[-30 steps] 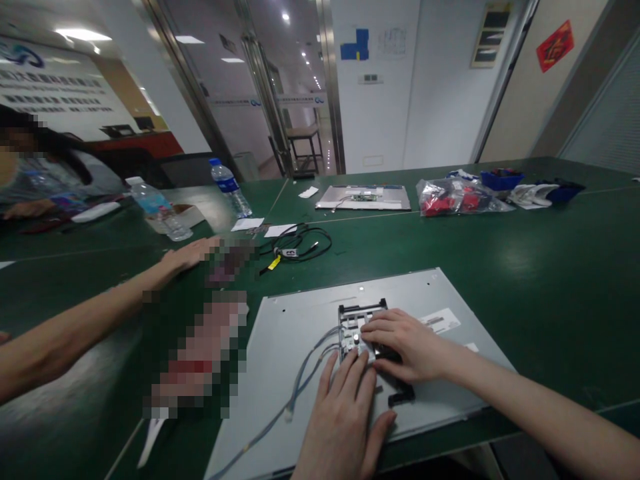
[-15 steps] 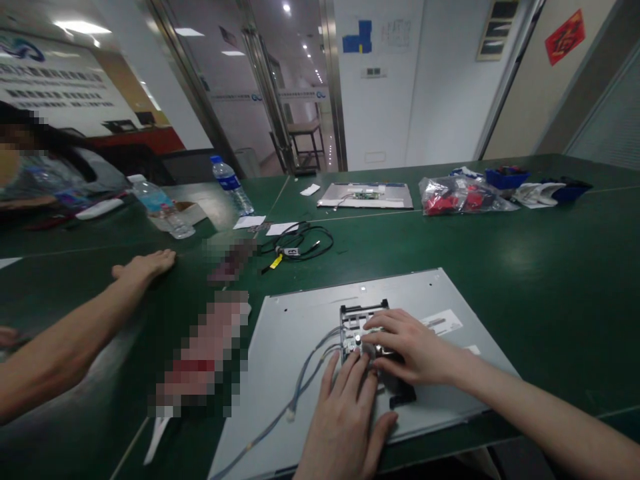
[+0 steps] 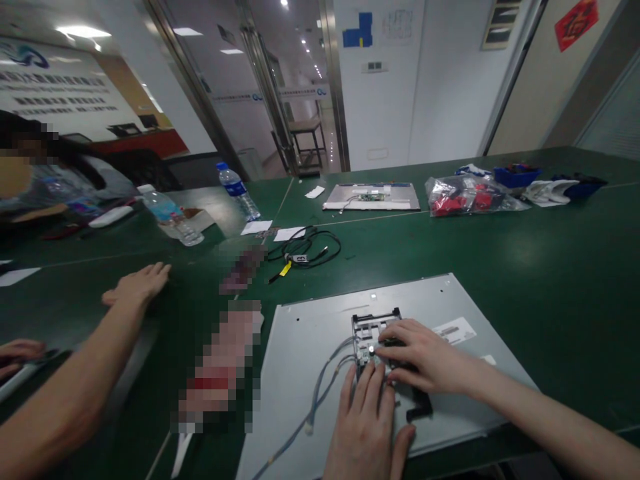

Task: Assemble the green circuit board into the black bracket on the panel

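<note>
A silver-grey flat metal panel lies on the green table in front of me. On its middle sits a black-framed module with white and metallic parts and a small silver knob. My left hand reaches in from below, its fingers stretched out with their tips on the module's lower left part. From the right comes my right hand; its bent fingers and thumb grip the module around a dark part, mostly hidden under the hand. A bundle of thin cables runs from the module's left side down the panel.
A coiled black cable lies beyond the panel. Farther back are another panel with a circuit board, a plastic bag with red items, blue trays and bottles. At left, a co-worker's arm rests on the table.
The view has shifted slightly, so the panel and both my hands appear lower and farther right. My hands stay on the module. Another hand with a pale object shows more at the left edge.
</note>
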The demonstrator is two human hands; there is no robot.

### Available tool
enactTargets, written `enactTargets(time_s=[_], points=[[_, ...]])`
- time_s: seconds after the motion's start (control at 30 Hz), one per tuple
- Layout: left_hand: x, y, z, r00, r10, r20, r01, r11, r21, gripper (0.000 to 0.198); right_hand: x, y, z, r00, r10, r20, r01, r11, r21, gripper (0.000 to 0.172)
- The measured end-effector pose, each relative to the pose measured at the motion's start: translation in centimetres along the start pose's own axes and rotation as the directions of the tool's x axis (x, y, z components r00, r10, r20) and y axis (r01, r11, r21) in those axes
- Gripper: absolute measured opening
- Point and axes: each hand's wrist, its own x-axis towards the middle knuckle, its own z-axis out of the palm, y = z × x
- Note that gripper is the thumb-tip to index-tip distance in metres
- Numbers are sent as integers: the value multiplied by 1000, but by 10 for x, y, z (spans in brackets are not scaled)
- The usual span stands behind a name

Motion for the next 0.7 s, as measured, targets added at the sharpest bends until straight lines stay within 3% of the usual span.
enactTargets(time_s=[0.37,0.57,0.7], points=[[3,-14,10,998,68,-6,-67,996,53,53,9,12,-11,992,26,122,-35,997,70,42],[2,-17,31,984,4,-180,-8,1000,-22,51,14,13,-14,994,26,110,-34,996,77,42],[5,-17,29,991,43,-129,-40,999,21,50,13,13,-17,994,26,107,-32,998,61,42]])
